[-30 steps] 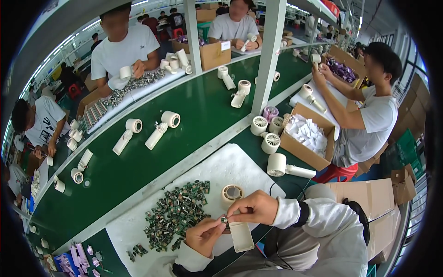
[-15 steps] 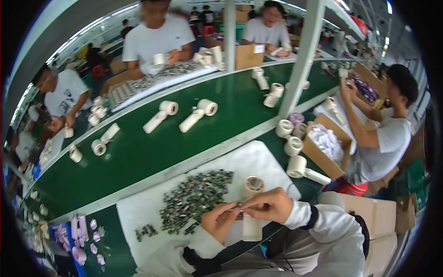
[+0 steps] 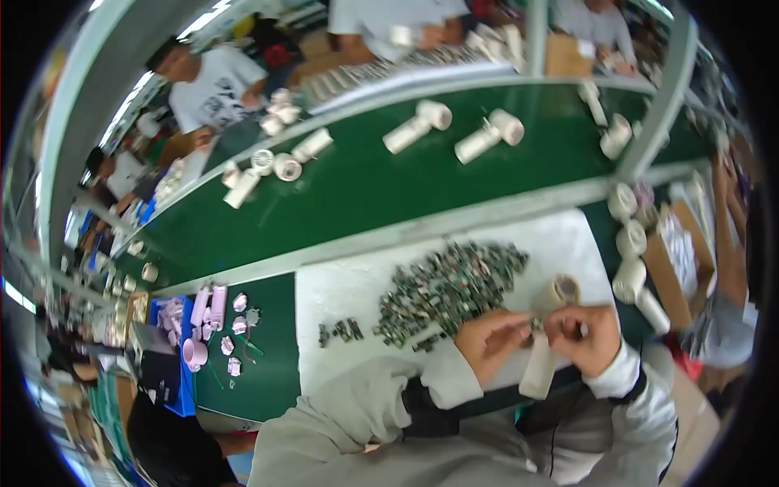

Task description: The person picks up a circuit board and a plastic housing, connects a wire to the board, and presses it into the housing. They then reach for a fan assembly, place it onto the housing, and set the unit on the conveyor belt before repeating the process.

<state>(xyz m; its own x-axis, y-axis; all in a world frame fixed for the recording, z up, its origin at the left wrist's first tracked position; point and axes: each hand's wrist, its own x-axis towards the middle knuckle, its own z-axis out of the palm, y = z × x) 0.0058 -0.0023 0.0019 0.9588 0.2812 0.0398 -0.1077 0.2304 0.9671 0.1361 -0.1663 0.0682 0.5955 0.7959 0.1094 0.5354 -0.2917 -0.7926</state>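
Observation:
A cream-white fan-like body (image 3: 537, 375), a tube with a round head (image 3: 561, 290), lies on the white sheet (image 3: 333, 284) near the front edge. Over its middle, my left hand (image 3: 489, 345) has thumb and fingers pinched together. My right hand (image 3: 586, 338) pinches from the other side, fingers curled. A tiny dark piece shows between the fingertips, too small and blurred to name. Just beyond the left hand lies a heap of small green circuit boards (image 3: 450, 284). A few more boards (image 3: 341, 331) lie apart on its left.
A green belt (image 3: 365, 195) carries several white fan bodies (image 3: 489, 140) behind a pale rail. At left stands a blue bin (image 3: 187, 357) with lilac parts (image 3: 195, 354). More white bodies (image 3: 630, 280) and a carton (image 3: 677, 260) stand at right. Co-workers sit across the belt.
My view has swung to the left, so the scene sits farther right and the blue bin shows fully. Both hands stay over the white body; their fingertips are slightly farther apart.

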